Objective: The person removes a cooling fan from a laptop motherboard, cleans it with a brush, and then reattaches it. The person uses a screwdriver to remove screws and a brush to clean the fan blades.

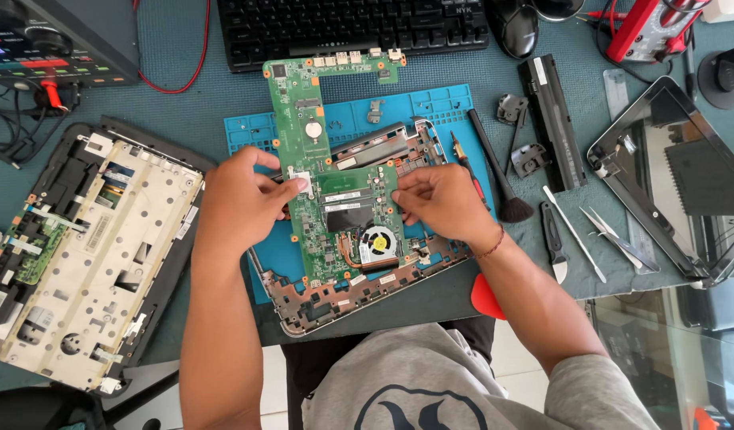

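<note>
Lay far left on the tabletop (183, 103): detached keyboard cover (88, 255). Left hand (243, 203) pinched the green motherboard (335, 199) at its left edge; right hand (442, 203) pinched the right edge, over the laptop base (359, 295) on the blue mat (255, 131). Could likely flex or snag the board if lifted unevenly against a catching connector.

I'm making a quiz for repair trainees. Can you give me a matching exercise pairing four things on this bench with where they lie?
Things:
1. green circuit board
2. black keyboard
3. brush
4. laptop screen

Places:
A. far right of the bench
B. top edge, beyond the blue mat
C. between the left hand and right hand
D. just right of the blue mat

Pairs: 1-C, 2-B, 3-D, 4-A
</note>
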